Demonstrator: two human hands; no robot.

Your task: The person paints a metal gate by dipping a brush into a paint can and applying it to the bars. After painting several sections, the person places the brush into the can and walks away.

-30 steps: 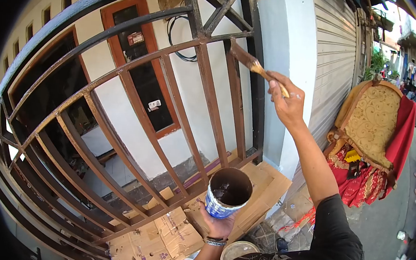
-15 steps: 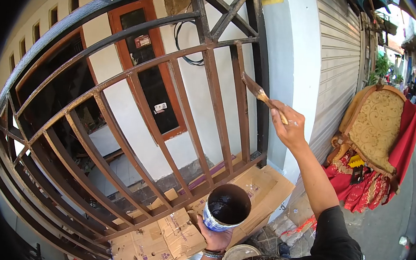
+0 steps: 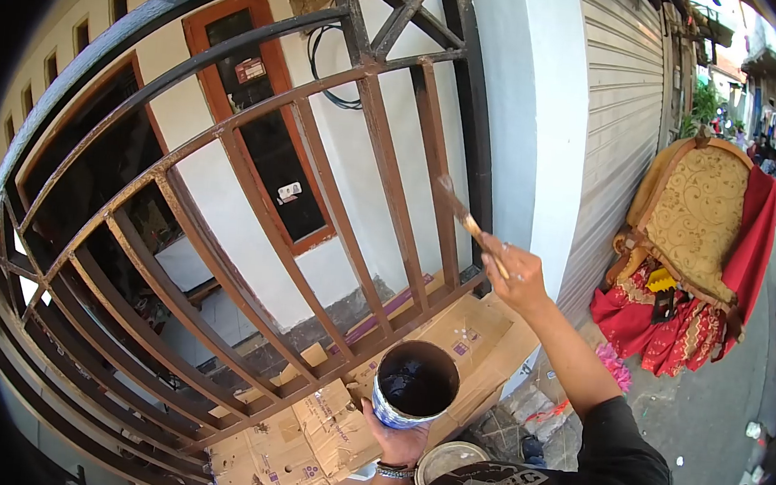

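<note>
My right hand (image 3: 515, 273) is closed round the wooden handle of a paintbrush (image 3: 460, 210). Its dark bristles lie against the rightmost thin upright bar of a metal fence (image 3: 375, 150), painted brown on the uprights and black on the outer frame. Low in front of me, my left hand (image 3: 400, 442) grips a blue-and-white paint can (image 3: 384, 405) from beneath and the side. Dark paint (image 3: 414, 392) shows inside the can, and its inner wall is coated too.
Flattened cardboard (image 3: 294, 449) covers the ground along the fence foot. A round lid-like disc (image 3: 445, 461) lies below the can. Right of the pale wall post (image 3: 544, 118) are a roller shutter (image 3: 623, 88) and an upholstered chair (image 3: 696, 203) with red cloth. People's legs show at the far right.
My right hand has moved the brush downward along the same upright bar. The view has shifted slightly; my left hand still holds the can.
</note>
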